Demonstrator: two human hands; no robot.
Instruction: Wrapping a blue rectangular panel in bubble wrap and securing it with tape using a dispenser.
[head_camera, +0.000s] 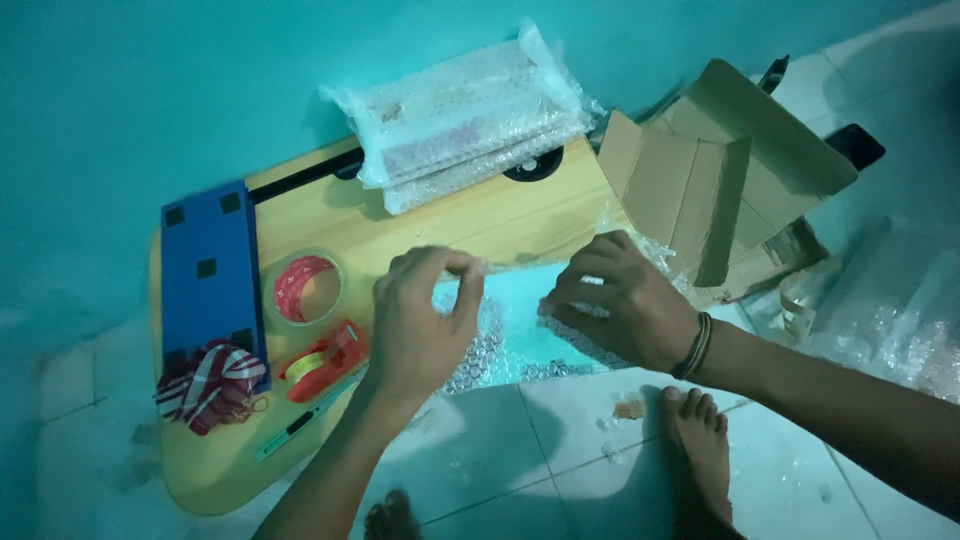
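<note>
Two bare hands work a sheet of bubble wrap (505, 335) at the near edge of a low wooden table (470, 215), on a pale tiled floor (560, 455) against a teal wall (150, 80).

The bubble wrap lies across the table edge between the hands and hangs toward the floor. The left hand (420, 320) pinches its upper edge, thumb and fingers (468, 268) closed on the film. The right hand (620, 300) presses down on its right part, fingers curled over a wrapped bundle. On the table lie one roll of red-printed tape (307, 288), one orange tape dispenser (325, 362), one green cutter (300, 420), one blue board (208, 270), one red striped cloth (208, 385) and one long bubble-wrapped package (465, 115). One open cardboard box (720, 175) sits just beside the right hand. Two bare feet rest on the tiles below.
</note>
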